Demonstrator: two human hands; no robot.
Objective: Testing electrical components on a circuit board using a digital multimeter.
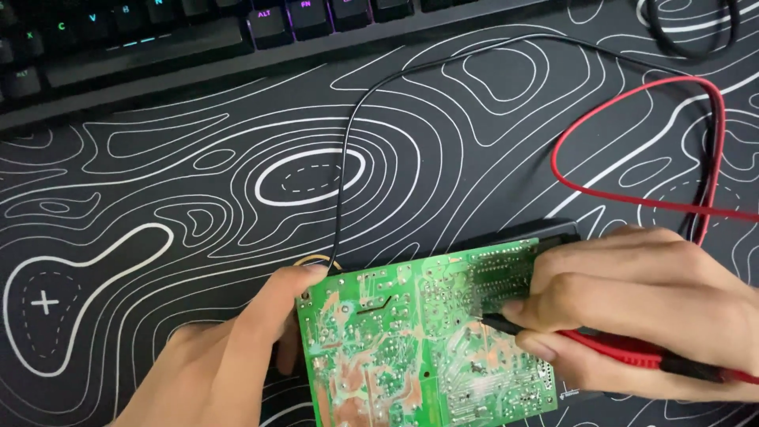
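A green circuit board [411, 340] lies solder side up at the bottom centre of the head view. My left hand [221, 356] grips its left edge, thumb at the upper left corner. My right hand [632, 308] rests over the board's right side and holds a red test probe [624, 352] like a pen, its dark tip touching the solder joints near the board's middle right. A red lead [624, 119] loops away from that hand. A black lead [348, 142] runs down to the board's upper left corner; its end is hidden behind my left thumb.
A black desk mat [198, 205] with white contour lines covers the table. A dark keyboard [158, 39] with lit keys lies along the top left. A black cable [696, 39] loops at the top right. A dark object [545, 231] sits under the board's far edge.
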